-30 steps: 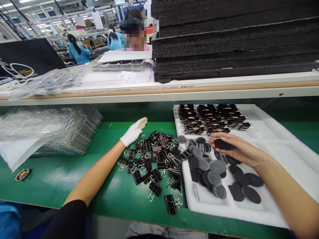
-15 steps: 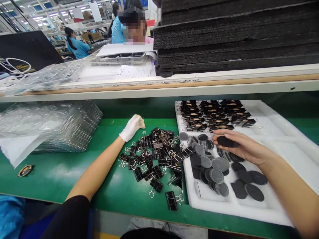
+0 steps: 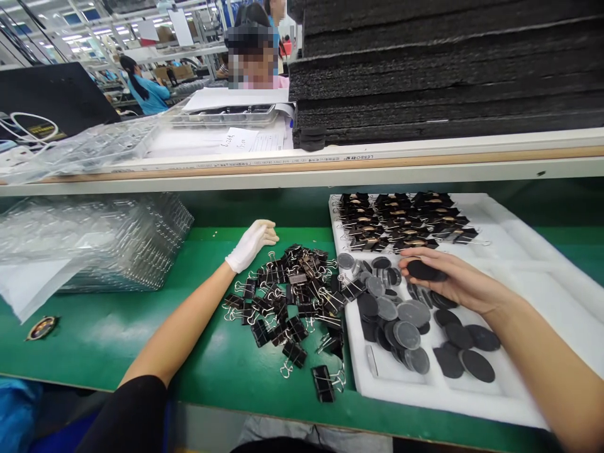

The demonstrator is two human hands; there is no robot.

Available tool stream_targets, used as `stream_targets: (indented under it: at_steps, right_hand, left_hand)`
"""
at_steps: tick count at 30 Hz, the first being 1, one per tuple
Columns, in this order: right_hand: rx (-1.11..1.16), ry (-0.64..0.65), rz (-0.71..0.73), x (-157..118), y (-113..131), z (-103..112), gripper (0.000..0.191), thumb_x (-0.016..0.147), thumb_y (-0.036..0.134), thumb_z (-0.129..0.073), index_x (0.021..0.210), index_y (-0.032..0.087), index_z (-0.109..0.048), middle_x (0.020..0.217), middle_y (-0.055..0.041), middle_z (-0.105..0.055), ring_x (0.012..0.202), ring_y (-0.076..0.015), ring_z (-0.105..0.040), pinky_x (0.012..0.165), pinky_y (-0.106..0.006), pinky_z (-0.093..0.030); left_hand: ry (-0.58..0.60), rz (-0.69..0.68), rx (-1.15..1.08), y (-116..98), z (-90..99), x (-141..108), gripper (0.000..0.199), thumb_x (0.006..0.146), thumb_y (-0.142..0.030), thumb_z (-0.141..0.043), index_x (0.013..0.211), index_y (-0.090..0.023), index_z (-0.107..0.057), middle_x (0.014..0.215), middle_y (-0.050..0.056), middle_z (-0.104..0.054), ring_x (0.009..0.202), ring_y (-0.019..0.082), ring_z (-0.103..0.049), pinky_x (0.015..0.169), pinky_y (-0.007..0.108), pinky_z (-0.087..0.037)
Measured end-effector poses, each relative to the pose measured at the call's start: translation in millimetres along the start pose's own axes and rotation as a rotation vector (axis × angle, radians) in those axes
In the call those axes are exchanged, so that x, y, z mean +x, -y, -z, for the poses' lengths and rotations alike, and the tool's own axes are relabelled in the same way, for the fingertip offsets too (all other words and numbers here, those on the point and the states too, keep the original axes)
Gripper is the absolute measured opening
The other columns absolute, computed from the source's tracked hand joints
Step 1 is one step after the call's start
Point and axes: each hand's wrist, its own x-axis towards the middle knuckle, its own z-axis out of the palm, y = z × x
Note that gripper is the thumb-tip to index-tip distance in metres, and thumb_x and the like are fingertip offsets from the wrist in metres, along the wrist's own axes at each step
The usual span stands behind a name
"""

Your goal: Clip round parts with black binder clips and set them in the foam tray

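white shelf edge (image 3: 349,158): brand "lesso", in capitals on the part; a line of finer print runs leftward from it, too small to read.

paper slip (image 3: 240,139) on the shelf: handwritten "8.26" plus one unclear mark; second line below, doubtful, possibly "5.00".

printed sheet (image 3: 268,141) beside slip: rows illegible.

dark case (image 3: 70,94), left: yellow lettering, too blurred.

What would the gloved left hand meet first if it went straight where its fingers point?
The left hand would probably meet the white tray, passing just beyond the loose binder clips, though its height is unclear.
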Motion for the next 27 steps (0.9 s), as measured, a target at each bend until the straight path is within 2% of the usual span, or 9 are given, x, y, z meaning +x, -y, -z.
stream_targets:
  at_steps: [2, 4, 8, 12, 16, 18, 20, 24, 27]
  right_hand:
    - [0.002, 0.003, 0.003, -0.2, 0.4, -0.5, 0.045, 0.069, 0.05, -0.093, 0.107, 0.029, -0.08, 0.11, -0.0068, -0.073, 0.105, -0.0228, -0.069, 0.084, -0.025, -0.066]
    - [-0.004, 0.008, 0.001, -0.6, 1.0, -1.0, 0.045, 0.071, 0.05, -0.092, 0.108, 0.029, -0.08, 0.111, -0.0068, -0.073, 0.104, -0.022, -0.069, 0.084, -0.024, -0.065]
    - [-0.009, 0.009, -0.004, -1.1, 1.7, -1.2, 0.045, 0.071, 0.05, -0.092, 0.109, 0.029, -0.08, 0.111, -0.0071, -0.074, 0.101, -0.0214, -0.069, 0.083, -0.024, -0.065]
    - [-0.016, 0.014, 0.005, -1.3, 1.6, -0.9, 0.04, 0.074, 0.047, -0.09, 0.108, 0.029, -0.079, 0.11, -0.0065, -0.074, 0.101, -0.0214, -0.07, 0.082, -0.023, -0.065]
    - [-0.024, 0.018, 0.013, -1.7, 2.1, -1.7, 0.035, 0.078, 0.046, -0.086, 0.108, 0.029, -0.079, 0.11, -0.0064, -0.074, 0.104, -0.0226, -0.07, 0.084, -0.024, -0.065]
    - [-0.025, 0.014, 0.018, -1.9, 2.5, -2.4, 0.036, 0.077, 0.046, -0.087, 0.107, 0.029, -0.079, 0.111, -0.0068, -0.074, 0.105, -0.0232, -0.07, 0.085, -0.025, -0.065]
    - [-0.022, 0.012, 0.017, -2.1, 2.8, -2.8, 0.037, 0.076, 0.047, -0.088, 0.107, 0.028, -0.079, 0.11, -0.0071, -0.074, 0.106, -0.0234, -0.07, 0.086, -0.025, -0.065]
    - [-0.016, 0.001, 0.004, -1.9, 2.2, -1.4, 0.038, 0.076, 0.047, -0.088, 0.108, 0.028, -0.079, 0.111, -0.0071, -0.074, 0.106, -0.0234, -0.069, 0.085, -0.025, -0.065]
    - [-0.016, 0.001, 0.003, -1.2, 0.7, 0.6, 0.036, 0.078, 0.046, -0.086, 0.109, 0.029, -0.079, 0.112, -0.0064, -0.074, 0.108, -0.0229, -0.069, 0.087, -0.025, -0.065]
  left_hand:
    - [0.0, -0.001, 0.025, -0.3, 1.9, -0.3, 0.063, 0.089, -0.057, -0.07, 0.138, -0.022, -0.052, 0.12, 0.01, -0.065, 0.105, 0.021, -0.069, 0.089, 0.035, -0.058]
    - [0.006, -0.011, 0.045, -0.4, 3.8, -0.5, 0.074, 0.089, -0.047, -0.071, 0.153, -0.031, -0.037, 0.144, 0.012, -0.054, 0.122, 0.025, -0.064, 0.095, 0.038, -0.058]
    - [0.034, -0.052, 0.069, 2.7, 7.8, 0.4, 0.104, 0.075, -0.023, -0.077, 0.158, -0.045, -0.019, 0.168, 0.009, -0.026, 0.149, 0.032, -0.043, 0.111, 0.048, -0.051]
    - [0.014, -0.028, 0.072, 7.4, 9.6, 2.7, 0.1, 0.074, -0.021, -0.077, 0.156, -0.043, -0.027, 0.171, 0.008, -0.024, 0.152, 0.029, -0.039, 0.123, 0.048, -0.037]
    - [-0.013, 0.011, 0.031, 6.2, 5.5, 2.1, 0.079, 0.074, -0.032, -0.084, 0.146, -0.031, -0.049, 0.164, 0.013, -0.039, 0.146, 0.029, -0.049, 0.123, 0.044, -0.037]
    - [-0.017, 0.013, 0.023, 4.1, 2.3, 0.5, 0.061, 0.082, -0.045, -0.08, 0.136, -0.025, -0.058, 0.156, 0.015, -0.049, 0.142, 0.029, -0.053, 0.121, 0.043, -0.039]
    - [-0.005, -0.013, 0.029, 2.5, -0.4, -1.1, 0.053, 0.088, -0.059, -0.071, 0.123, -0.02, -0.063, 0.143, 0.016, -0.059, 0.137, 0.029, -0.058, 0.118, 0.043, -0.042]
    - [-0.029, -0.06, 0.036, 3.0, -3.0, -2.0, 0.057, 0.084, -0.072, -0.068, 0.101, -0.02, -0.056, 0.108, 0.006, -0.064, 0.108, 0.022, -0.07, 0.106, 0.043, -0.051]
    - [-0.041, -0.078, 0.046, 5.0, -2.8, -0.6, 0.057, 0.083, -0.073, -0.068, 0.092, -0.021, -0.047, 0.09, -0.002, -0.056, 0.086, 0.014, -0.066, 0.094, 0.038, -0.055]
